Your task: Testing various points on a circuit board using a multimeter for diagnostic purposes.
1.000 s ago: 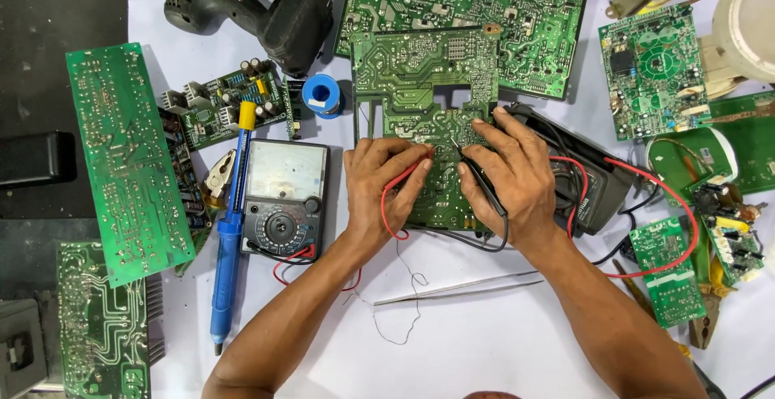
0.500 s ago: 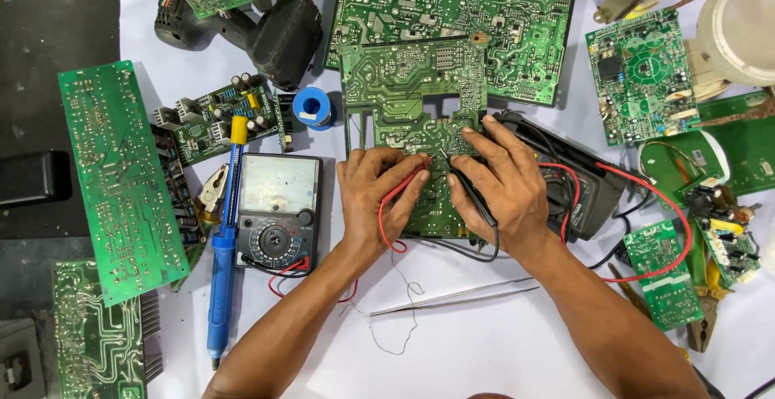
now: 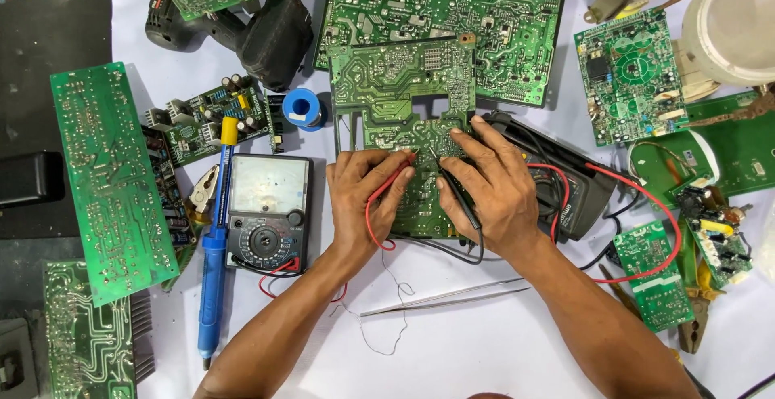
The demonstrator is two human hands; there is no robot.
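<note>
My left hand (image 3: 365,197) pinches a red test probe (image 3: 391,178) with its tip on a green circuit board (image 3: 404,100) lying solder side up. My right hand (image 3: 492,193) holds a black test probe (image 3: 457,193) against the same board, just right of the red one. Both hands rest on the board's lower part. The probes' red and black leads run to an analog multimeter (image 3: 269,213) just left of my left hand.
A blue desoldering pump (image 3: 215,262) lies left of the meter. Tweezers (image 3: 444,300) lie below my hands. A black digital meter (image 3: 565,193) sits under my right hand's edge. Several green boards (image 3: 109,181), a solder spool (image 3: 303,109) and a black power tool (image 3: 266,35) surround the work area.
The view has shifted slightly. My hands stay on the board, with the two probe tips brought a little closer together near the board's middle.
</note>
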